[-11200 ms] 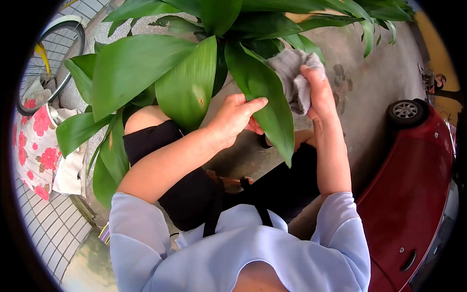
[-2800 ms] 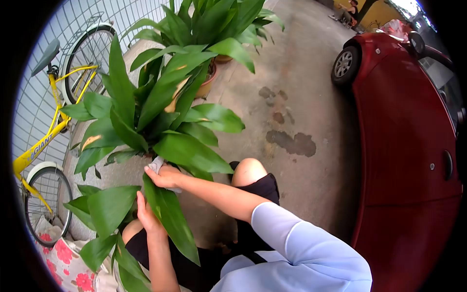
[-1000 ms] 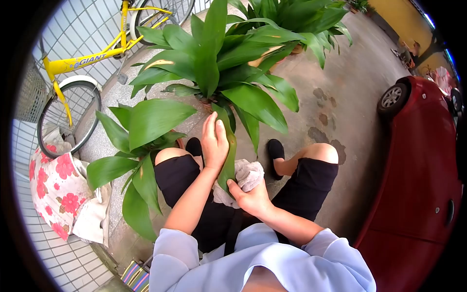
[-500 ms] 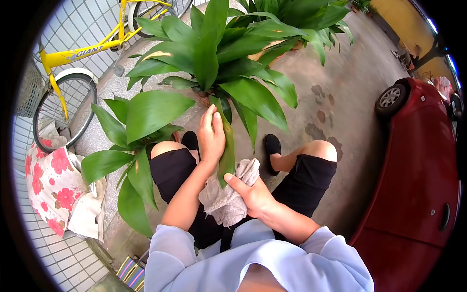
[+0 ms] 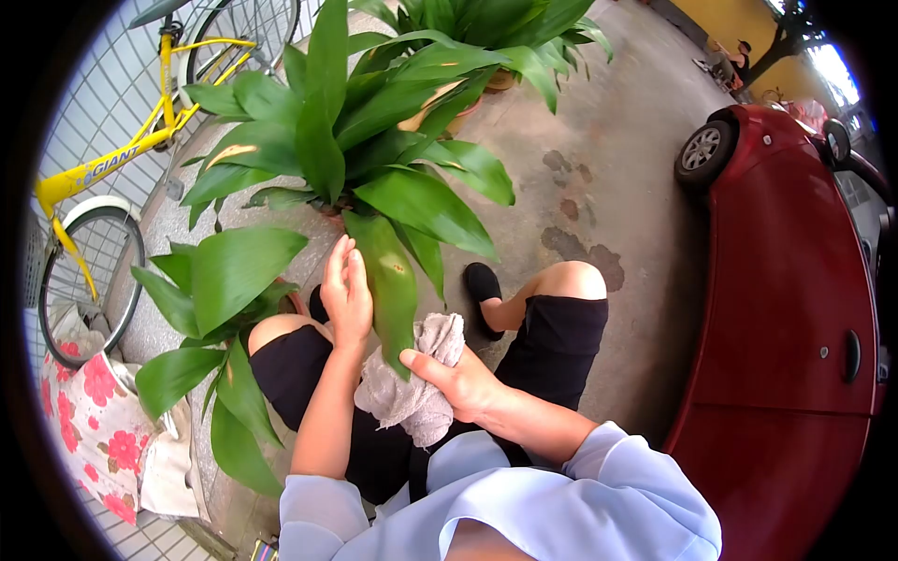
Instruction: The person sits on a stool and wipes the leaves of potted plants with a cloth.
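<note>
A long green leaf (image 5: 391,276) with small brown spots arches down from the potted plant (image 5: 323,140) toward my lap. My left hand (image 5: 347,297) is upright along the leaf's left edge, its fingers stretched out and holding nothing. At the leaf's lower tip, my right hand (image 5: 460,381) grips a crumpled greyish cloth (image 5: 400,400), with the thumb pressed over the leaf's front. The cloth lies behind and around the tip, so the right fingers are mostly hidden.
A smaller broad-leaved plant (image 5: 238,290) is close on my left. Beyond it are a yellow bicycle (image 5: 108,168) and a flower-patterned cover (image 5: 103,421). A dark red car (image 5: 776,309) stands on the right. Another person (image 5: 739,64) is far back.
The view has shifted to the right, moving the scene leftward. The spotted leaf now turns more of its broad face toward me. My right hand keeps hold of the cloth at its tip.
</note>
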